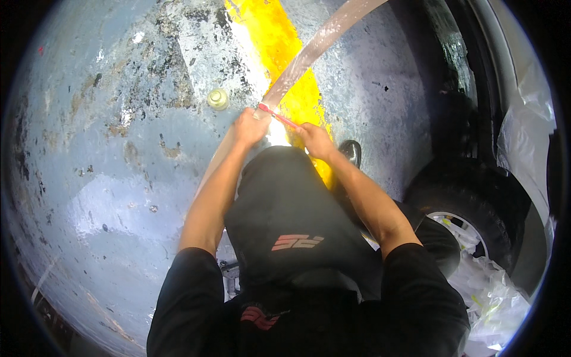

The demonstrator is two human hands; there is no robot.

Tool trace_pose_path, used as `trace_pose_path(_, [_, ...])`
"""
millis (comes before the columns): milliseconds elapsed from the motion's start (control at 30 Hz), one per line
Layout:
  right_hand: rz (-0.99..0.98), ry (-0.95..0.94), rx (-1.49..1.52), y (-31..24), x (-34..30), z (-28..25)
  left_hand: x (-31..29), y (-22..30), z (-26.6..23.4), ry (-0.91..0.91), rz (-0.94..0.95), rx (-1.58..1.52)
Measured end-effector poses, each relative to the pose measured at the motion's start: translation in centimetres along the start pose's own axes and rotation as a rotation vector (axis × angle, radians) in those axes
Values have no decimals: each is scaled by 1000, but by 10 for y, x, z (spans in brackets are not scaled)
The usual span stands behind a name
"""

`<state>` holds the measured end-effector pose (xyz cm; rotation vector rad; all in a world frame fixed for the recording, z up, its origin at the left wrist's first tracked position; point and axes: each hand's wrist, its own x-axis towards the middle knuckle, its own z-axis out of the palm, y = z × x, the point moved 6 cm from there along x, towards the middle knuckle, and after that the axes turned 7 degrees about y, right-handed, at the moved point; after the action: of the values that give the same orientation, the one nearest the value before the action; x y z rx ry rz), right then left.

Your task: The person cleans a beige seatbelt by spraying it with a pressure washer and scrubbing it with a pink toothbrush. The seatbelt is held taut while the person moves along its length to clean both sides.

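Observation:
A long, curved, brownish-beige strip [324, 43] with whitish specks runs from the upper right down to my hands and on past my left forearm. My left hand [251, 127] is closed around it. In my right hand [316, 140] is the thin red handle of a slim tool [285, 121], possibly a small brush. Its red head meets the strip right beside my left fingers; the working tip is too small to make out. Just left of and beyond my left hand, a small glass jar [218, 99] with pale yellowish contents stands on the floor.
The worn grey floor [131, 196] has a yellow painted stripe [270, 35] across it. To my right are a vehicle wheel [476, 208] and crumpled clear plastic sheeting [496, 297]. A dark shoe [351, 153] shows beside my right forearm. My knee lies between my arms.

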<state>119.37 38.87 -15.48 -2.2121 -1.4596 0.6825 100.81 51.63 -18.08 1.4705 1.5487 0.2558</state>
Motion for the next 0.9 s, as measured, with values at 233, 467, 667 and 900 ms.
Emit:
trace_pose_path(233, [122, 31, 20, 10, 7, -6, 6, -11, 8, -13, 20, -13])
trace_pose_path(467, [313, -20, 235, 26, 12, -8, 4, -12, 8, 51, 37, -36])
trace_pose_path(667, [445, -3, 608, 18, 13, -17, -16, -11, -5, -81, 2, -285])
trace_pose_path(900, [691, -436, 988, 6, -41, 37, -24, 0, -7, -219, 61, -522])
